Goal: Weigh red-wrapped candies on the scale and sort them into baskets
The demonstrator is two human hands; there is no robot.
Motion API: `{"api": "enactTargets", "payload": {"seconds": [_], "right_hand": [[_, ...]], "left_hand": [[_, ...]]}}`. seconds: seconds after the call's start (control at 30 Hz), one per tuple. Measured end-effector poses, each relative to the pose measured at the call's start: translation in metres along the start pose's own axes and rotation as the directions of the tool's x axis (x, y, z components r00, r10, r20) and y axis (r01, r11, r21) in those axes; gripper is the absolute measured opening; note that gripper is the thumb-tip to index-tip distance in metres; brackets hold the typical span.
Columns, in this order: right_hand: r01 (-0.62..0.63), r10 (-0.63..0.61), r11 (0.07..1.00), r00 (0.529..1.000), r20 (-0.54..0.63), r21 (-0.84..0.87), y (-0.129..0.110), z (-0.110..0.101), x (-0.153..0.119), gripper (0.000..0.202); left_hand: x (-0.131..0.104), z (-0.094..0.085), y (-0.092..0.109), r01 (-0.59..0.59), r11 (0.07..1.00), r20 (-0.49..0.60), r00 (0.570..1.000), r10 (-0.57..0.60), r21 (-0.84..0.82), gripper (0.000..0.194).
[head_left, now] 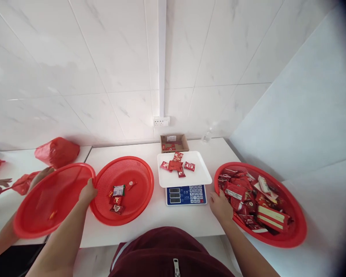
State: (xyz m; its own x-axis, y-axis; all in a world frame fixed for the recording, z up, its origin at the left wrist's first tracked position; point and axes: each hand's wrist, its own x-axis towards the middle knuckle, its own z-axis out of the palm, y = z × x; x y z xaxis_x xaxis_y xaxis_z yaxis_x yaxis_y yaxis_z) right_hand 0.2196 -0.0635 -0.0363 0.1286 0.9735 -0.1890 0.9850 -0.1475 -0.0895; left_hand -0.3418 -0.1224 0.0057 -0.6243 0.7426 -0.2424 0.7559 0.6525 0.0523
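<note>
At the left, my left hand [88, 191] grips the right rim of a tilted red basket [31, 207], which holds one small orange packet. My right hand [220, 206] is closed on the left rim of a red basket [298, 234] full of red snack packets. Between my hands, a second red basket [141, 200] holds several packets, one with a white label. Beside it stands a scale [186, 195] with a white tray [197, 177] on top, bearing several red packets [175, 165].
A cardboard box [183, 144] with red packets and a clear plastic bottle [207, 135] stand near the wall. At the left are a full red bag [57, 152] and another person's hands, one of them behind the tilted basket. A socket [161, 121] is on the wall.
</note>
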Motion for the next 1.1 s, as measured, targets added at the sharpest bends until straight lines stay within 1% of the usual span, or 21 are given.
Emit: {"api": "enactTargets", "payload": {"seconds": [0.07, 0.17, 0.4, 0.47, 0.53, 0.6, 0.63, 0.7, 0.8, 0.9, 1.0, 1.07, 1.1], "right_hand": [[0.006, -0.006, 1.0, 1.0, -0.001, -0.009, 0.001, 0.002, 0.001, 0.04], [0.019, -0.019, 1.0, 1.0, -0.003, -0.014, 0.002, 0.004, 0.002, 0.038], [0.03, -0.03, 0.999, 1.0, 0.008, -0.012, 0.007, 0.011, 0.005, 0.04], [0.014, -0.014, 1.0, 1.0, -0.015, -0.021, 0.006, 0.012, 0.007, 0.042], [-0.004, 0.001, 0.999, 0.997, -0.081, -0.04, 0.0, 0.011, 0.01, 0.045], [0.027, -0.035, 0.998, 0.986, -0.162, -0.052, -0.013, 0.008, 0.016, 0.048], [0.069, -0.077, 0.996, 0.979, -0.188, -0.05, -0.022, 0.005, 0.02, 0.05], [0.175, -0.179, 0.984, 0.965, -0.194, -0.037, -0.044, -0.002, 0.029, 0.054], [0.286, -0.282, 0.958, 0.951, -0.129, 0.016, -0.083, -0.014, 0.047, 0.063], [0.338, -0.338, 0.94, 0.941, -0.021, 0.052, -0.116, -0.021, 0.068, 0.073], [0.358, -0.359, 0.933, 0.93, 0.081, 0.028, -0.133, -0.019, 0.088, 0.078], [0.345, -0.343, 0.939, 0.931, 0.122, 0.008, -0.136, -0.013, 0.095, 0.073], [0.336, -0.333, 0.942, 0.935, 0.124, 0.001, -0.136, -0.009, 0.096, 0.069]], "left_hand": [[0.001, 0.0, 0.002, -0.035, 0.999, 0.027, 0.999, 0.034, 0.04, 0.057], [0.003, 0.0, 0.002, -0.137, 0.985, 0.041, 0.99, 0.134, 0.1, 0.059], [0.012, 0.002, -0.003, -0.318, 0.918, 0.001, 0.945, 0.327, 0.236, 0.069], [0.015, 0.004, 0.0, -0.365, 0.893, -0.005, 0.925, 0.38, 0.263, 0.072], [0.019, 0.005, 0.005, -0.406, 0.87, -0.011, 0.905, 0.425, 0.279, 0.075], [0.023, 0.006, 0.012, -0.45, 0.84, -0.02, 0.878, 0.478, 0.304, 0.075], [0.024, 0.006, 0.016, -0.473, 0.821, -0.025, 0.862, 0.506, 0.321, 0.074], [0.027, 0.006, 0.021, -0.514, 0.78, -0.037, 0.826, 0.562, 0.357, 0.072], [0.026, 0.006, 0.027, -0.558, 0.748, -0.072, 0.783, 0.618, 0.36, 0.067], [0.021, 0.01, 0.032, -0.594, 0.738, -0.116, 0.749, 0.653, 0.32, 0.061], [0.011, 0.015, 0.038, -0.619, 0.727, -0.15, 0.721, 0.676, 0.298, 0.057], [0.004, 0.02, 0.04, -0.631, 0.718, -0.158, 0.709, 0.688, 0.293, 0.056], [0.001, 0.022, 0.041, -0.639, 0.713, -0.158, 0.703, 0.694, 0.288, 0.056]]}}
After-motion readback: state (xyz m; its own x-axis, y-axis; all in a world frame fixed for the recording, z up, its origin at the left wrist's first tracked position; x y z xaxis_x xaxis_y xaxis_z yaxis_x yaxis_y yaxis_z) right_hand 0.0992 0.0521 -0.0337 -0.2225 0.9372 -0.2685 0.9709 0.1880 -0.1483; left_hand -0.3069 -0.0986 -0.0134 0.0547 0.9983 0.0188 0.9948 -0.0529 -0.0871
